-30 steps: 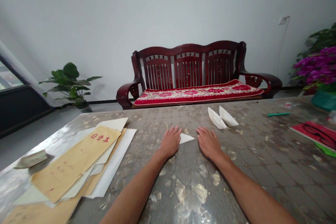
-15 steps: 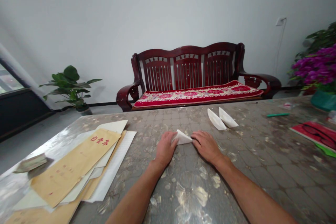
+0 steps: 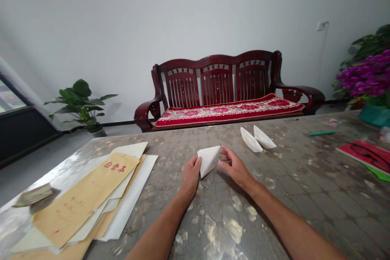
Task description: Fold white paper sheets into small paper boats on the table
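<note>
A piece of folded white paper [image 3: 209, 159] is held up just above the table, showing layered flaps and a point at the bottom. My left hand [image 3: 192, 170] pinches its left edge between thumb and fingers. Close to the paper's right side is my right hand [image 3: 233, 165], its fingers apart and curved; whether a fingertip touches the edge I cannot make out. Beyond my right hand lie two folded white paper boats [image 3: 251, 139], side by side on the patterned table [image 3: 170, 146].
Brown envelopes [image 3: 88, 191] and loose sheets are stacked at the left, beside a small wad of paper [image 3: 33, 196]. To the right are a green pen [image 3: 322, 133], a red book [image 3: 362, 155] with glasses on it and purple flowers [image 3: 365, 74]. A wooden bench [image 3: 216, 85] stands behind the table.
The folded paper has been lifted and turned, from a flat triangle to a larger diamond-like face. My right hand's fingers have come up and spread; my left hand still holds the paper.
</note>
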`<state>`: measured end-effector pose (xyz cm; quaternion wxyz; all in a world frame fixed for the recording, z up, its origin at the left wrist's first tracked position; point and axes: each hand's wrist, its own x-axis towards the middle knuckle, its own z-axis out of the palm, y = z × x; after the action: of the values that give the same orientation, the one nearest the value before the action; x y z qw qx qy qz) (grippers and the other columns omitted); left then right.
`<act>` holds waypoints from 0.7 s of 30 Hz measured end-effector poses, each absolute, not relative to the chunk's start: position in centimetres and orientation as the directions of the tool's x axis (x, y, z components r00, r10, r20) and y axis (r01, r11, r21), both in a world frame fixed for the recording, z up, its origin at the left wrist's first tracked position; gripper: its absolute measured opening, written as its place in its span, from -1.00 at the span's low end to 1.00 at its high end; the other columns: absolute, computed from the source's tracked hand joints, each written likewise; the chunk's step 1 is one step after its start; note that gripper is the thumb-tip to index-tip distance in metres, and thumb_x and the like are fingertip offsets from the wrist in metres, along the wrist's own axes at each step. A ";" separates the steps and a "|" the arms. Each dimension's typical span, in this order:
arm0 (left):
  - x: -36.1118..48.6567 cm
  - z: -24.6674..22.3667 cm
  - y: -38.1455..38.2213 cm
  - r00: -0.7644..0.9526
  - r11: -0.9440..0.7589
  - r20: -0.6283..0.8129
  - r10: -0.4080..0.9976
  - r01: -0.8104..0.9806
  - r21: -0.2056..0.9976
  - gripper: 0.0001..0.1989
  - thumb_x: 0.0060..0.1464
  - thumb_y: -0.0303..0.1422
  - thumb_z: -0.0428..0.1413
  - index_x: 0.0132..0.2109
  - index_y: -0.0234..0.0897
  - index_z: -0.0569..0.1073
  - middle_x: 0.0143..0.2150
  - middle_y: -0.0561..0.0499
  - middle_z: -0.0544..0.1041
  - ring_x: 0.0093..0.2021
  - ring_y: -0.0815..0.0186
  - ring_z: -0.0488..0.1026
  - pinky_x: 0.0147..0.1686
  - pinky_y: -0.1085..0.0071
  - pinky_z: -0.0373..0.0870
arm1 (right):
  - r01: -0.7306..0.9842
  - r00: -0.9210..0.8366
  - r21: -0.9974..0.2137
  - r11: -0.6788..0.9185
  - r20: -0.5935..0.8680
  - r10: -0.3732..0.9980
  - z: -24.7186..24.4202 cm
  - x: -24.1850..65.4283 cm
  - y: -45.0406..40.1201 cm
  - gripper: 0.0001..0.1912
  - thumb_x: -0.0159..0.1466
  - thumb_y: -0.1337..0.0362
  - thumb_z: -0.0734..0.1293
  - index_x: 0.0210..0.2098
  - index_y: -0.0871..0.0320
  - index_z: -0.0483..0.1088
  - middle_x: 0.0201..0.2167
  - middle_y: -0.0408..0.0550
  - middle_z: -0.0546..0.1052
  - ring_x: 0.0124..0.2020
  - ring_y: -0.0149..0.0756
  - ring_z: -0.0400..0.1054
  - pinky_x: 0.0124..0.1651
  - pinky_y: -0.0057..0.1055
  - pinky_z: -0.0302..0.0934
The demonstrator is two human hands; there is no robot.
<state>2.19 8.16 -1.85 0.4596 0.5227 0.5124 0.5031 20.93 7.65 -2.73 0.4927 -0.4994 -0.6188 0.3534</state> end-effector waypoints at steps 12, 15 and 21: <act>3.1 -1.9 7.5 0.086 -0.046 0.041 0.995 0.054 0.997 -0.70 0.12 -0.15 0.01 -0.24 -0.31 0.43 -0.39 0.05 0.51 -0.41 0.33 0.41 -0.37 0.44 0.34 | 0.163 0.066 -0.962 0.220 0.233 0.970 -2.3 18.6 7.0 -0.24 0.03 0.29 0.31 0.24 0.20 0.14 -0.01 0.06 0.51 -0.06 -0.20 0.42 0.05 -0.24 0.31; 3.2 -2.0 7.6 0.038 -0.083 0.077 0.996 0.198 0.977 -0.64 0.11 -0.32 0.02 0.05 -0.32 0.35 -0.22 -0.03 0.52 -0.39 0.34 0.45 -0.32 0.39 0.42 | 0.142 0.068 -0.969 0.204 0.215 0.974 -2.2 18.4 7.0 -0.24 0.00 0.35 0.29 0.23 0.14 0.15 0.01 0.03 0.50 -0.07 -0.23 0.43 0.01 -0.29 0.33; 3.0 -1.8 6.4 0.156 -0.444 0.484 0.861 0.695 0.565 -0.50 0.16 -0.46 0.00 0.24 -0.09 0.28 0.21 -0.09 0.32 0.10 0.18 0.36 0.16 0.16 0.31 | 0.174 0.046 -0.965 0.194 0.205 0.978 -2.0 18.4 6.7 -0.25 0.06 0.32 0.28 0.25 0.12 0.11 0.01 0.01 0.50 -0.22 -0.29 0.46 -0.09 -0.30 0.37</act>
<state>3.02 6.41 -1.75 0.1054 0.7530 0.5167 0.3935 18.37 6.68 -2.05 0.5194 -0.5032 -0.5722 0.3867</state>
